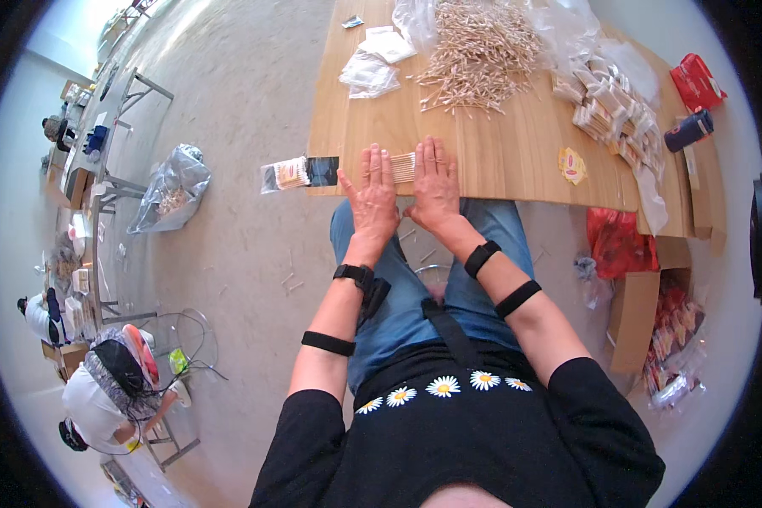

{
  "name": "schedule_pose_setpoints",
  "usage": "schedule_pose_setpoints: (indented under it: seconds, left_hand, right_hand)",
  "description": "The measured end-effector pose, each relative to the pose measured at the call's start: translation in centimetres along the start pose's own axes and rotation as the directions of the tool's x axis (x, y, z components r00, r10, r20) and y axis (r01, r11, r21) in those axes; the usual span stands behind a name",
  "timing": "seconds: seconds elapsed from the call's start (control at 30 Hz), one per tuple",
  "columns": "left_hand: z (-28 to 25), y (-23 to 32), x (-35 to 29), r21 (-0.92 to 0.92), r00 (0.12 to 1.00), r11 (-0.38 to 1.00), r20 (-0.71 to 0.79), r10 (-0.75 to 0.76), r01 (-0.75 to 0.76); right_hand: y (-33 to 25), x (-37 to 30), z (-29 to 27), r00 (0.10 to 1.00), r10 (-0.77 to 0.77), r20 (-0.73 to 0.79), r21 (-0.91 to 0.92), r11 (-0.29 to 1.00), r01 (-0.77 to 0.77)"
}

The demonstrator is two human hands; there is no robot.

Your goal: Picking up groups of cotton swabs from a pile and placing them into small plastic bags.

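A flat row of cotton swabs point(403, 168) lies on the wooden table point(499, 161) near its front edge. My left hand point(371, 196) rests at the left end of the row, fingers straight and thumb apart. At the other end, my right hand point(434, 184) lies with fingers stretched forward. Both palms face down, and they partly hide the swabs' tips. Left of my left hand, a clear bag packed with swabs point(291, 173) hangs past the table edge beside a black patch point(323, 171). A large heap of loose swabs point(483, 55) lies farther back.
Flat clear bags point(371, 72) lie at the back left. Filled swab packs point(614, 114), yellow labels point(571, 166), a dark blue bottle point(688, 130) and a red pouch point(697, 82) are on the right. Cardboard boxes point(635, 317) stand below. A bag point(173, 190) and co-workers point(114, 381) are at left.
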State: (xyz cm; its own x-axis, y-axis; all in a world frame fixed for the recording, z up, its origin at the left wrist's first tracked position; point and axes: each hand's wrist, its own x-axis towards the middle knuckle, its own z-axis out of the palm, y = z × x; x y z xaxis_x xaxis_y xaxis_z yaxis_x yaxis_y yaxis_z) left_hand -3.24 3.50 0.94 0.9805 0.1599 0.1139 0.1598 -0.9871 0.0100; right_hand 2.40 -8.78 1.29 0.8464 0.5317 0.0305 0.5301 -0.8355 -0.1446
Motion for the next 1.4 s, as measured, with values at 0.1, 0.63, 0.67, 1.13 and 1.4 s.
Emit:
schedule_pose_setpoints:
  seconds: [0.1,0.63,0.67,1.13,1.4]
  left_hand:
    - [0.5,-0.6,-0.2,0.062,1.0,0.998,-0.002,-0.011,0.011]
    - [-0.8,-3.9,-4.2,-0.68,0.825,0.692,-0.23,-0.515,0.242]
    - [-1.2,-5.2,-4.7,-0.814,0.747,0.465,-0.06,-0.662,0.347]
    - [4.4,-16.3,2.1,-0.648,0.58,-0.755,0.579,-0.573,-0.1]
    - [6.0,-16.7,2.4,-0.481,0.548,-0.861,0.68,-0.486,-0.167]
  right_hand:
    - [0.1,0.4,-0.8,0.998,-0.036,0.042,0.026,0.999,0.035]
    - [-1.2,0.5,-0.1,0.976,-0.217,0.013,0.031,0.976,0.217]
    - [-1.4,0.5,-0.2,0.975,-0.223,0.017,0.029,0.975,0.222]
    - [-3.7,0.8,-0.7,0.982,-0.189,0.03,0.124,0.975,0.184]
    - [-12.7,4.4,1.4,0.971,-0.24,0.014,0.186,0.955,0.233]
